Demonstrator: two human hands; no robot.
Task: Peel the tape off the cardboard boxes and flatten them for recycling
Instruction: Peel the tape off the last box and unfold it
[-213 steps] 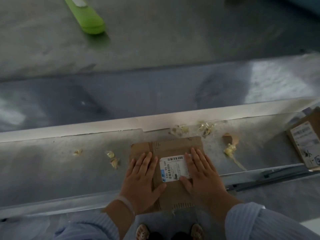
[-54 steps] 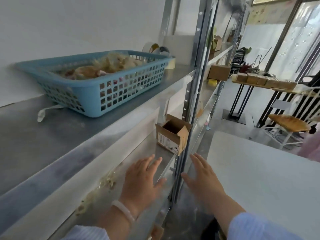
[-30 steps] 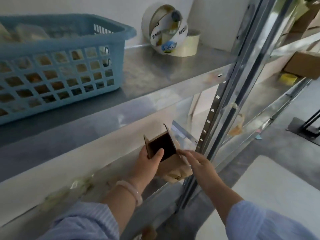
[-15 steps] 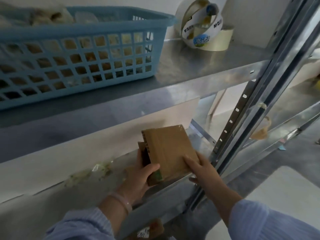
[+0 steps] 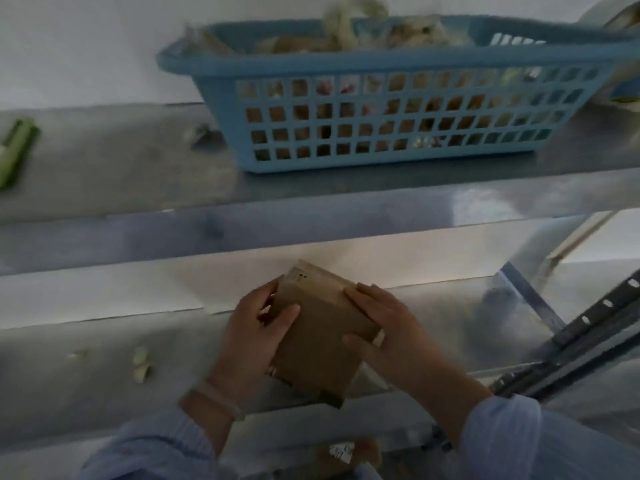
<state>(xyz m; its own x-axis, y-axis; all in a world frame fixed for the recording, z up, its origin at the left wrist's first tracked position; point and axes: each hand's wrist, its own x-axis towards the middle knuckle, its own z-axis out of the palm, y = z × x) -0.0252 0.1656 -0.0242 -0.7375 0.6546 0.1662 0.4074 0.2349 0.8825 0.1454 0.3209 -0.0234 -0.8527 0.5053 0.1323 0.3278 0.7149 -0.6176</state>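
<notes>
On the lower shelf (image 5: 104, 368), right at its front lip, I have the cardboard box (image 5: 322, 337) between both hands, tilted so one broad brown face looks up at me. Its near corner hangs out past the lip, and I cannot tell whether its underside touches the metal. My left hand (image 5: 252, 341) grips the left side, thumb laid across the top face. My right hand (image 5: 384, 327) clamps the far right corner, fingers over the top and thumb against the side edge.

I judge the box to be light and empty, stiff along its creases but easy to dent on the flat panels, so I would hold it by edges and corners, not by the middle of a face. The cardboard is dry and should not slip. Any tape is hard to see in this dim, blurred view. The seams are where I would look for a loose end to pinch.

Room is tight above, since the upper shelf (image 5: 121, 168) with the blue basket (image 5: 398, 133) overhangs closely. The steel upright (image 5: 588, 327) slants in at my right. There is more free shelf to the left, where a few tape scraps (image 5: 142, 363) lie well apart from the box. Flattening would go easier with the box pressed down there.
</notes>
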